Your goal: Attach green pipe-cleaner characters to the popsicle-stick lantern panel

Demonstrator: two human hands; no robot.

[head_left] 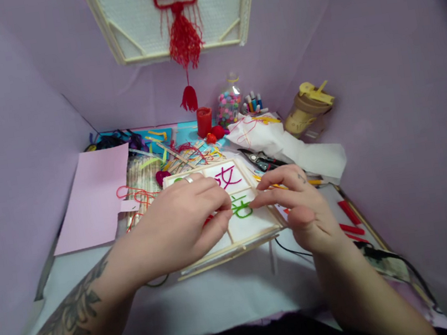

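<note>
A white panel (253, 229) edged and divided with pale wooden sticks lies on the table. A green character (241, 207), apparently made of yarn, is on its near right section. Above that sits a purple character (229, 177). My left hand (191, 217) covers the panel's left part, thumb and fingers pinched together at the left edge of the green character; whatever they hold is hidden. Some red shows beneath this hand. At the green character's right side, my right hand (296, 201) has its fingers apart, with fingertips at the panel's surface.
Pink sheet (93, 198) and a bundle of sticks (144, 173) lie left. Behind are loose sticks (192, 155), a red cylinder (204, 121), a bottle of pompoms (229, 105) and pliers (262, 159). A lidded cup (303, 111) stands right; a framed lantern picture (131, 30) hangs above.
</note>
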